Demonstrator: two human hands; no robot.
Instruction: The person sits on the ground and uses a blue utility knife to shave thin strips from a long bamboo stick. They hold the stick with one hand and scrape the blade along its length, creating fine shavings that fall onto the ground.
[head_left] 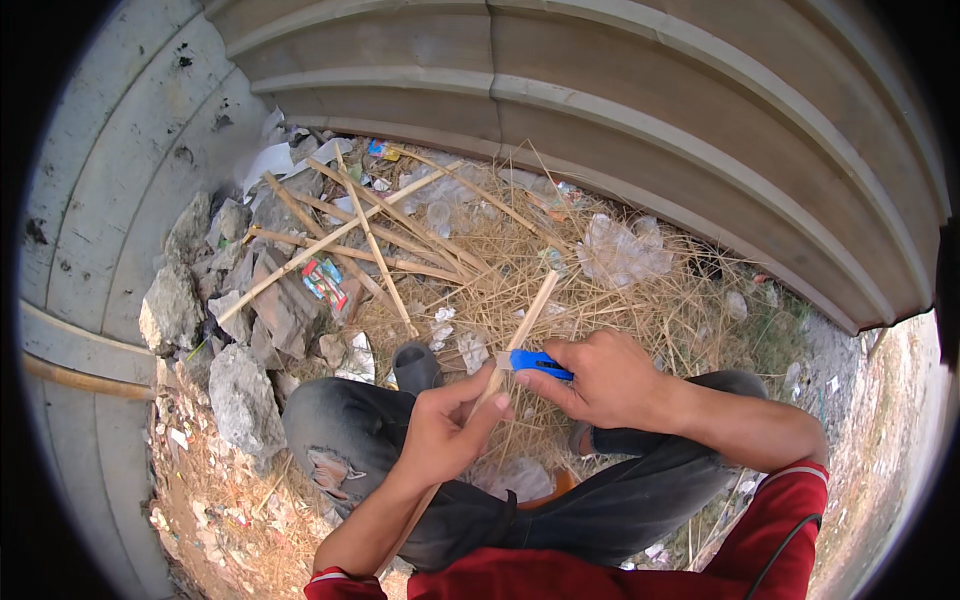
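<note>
The pale stick (534,310) is in front of the person and slants up and away. The left hand (452,428) has its fingers pinched around the low part of the pale stick. The right hand (612,376) has its fingers wrapped tight around a blue cutter (538,363), just to the right of the pale stick. The cutter's blade (503,360) touches the pale stick.

To the left of the pale stick and farther off, more long sticks (371,241) lie crossed in a messy heap. Big grey rocks (244,402) are well to its left. To the right of its far tip, a crinkly clear plastic bag (622,254) sits on dry straw (640,315). Far past the pale stick stands a brown wall with ridges (620,90). Bent legs in dark trousers (640,500) are on both sides of its near end.
</note>
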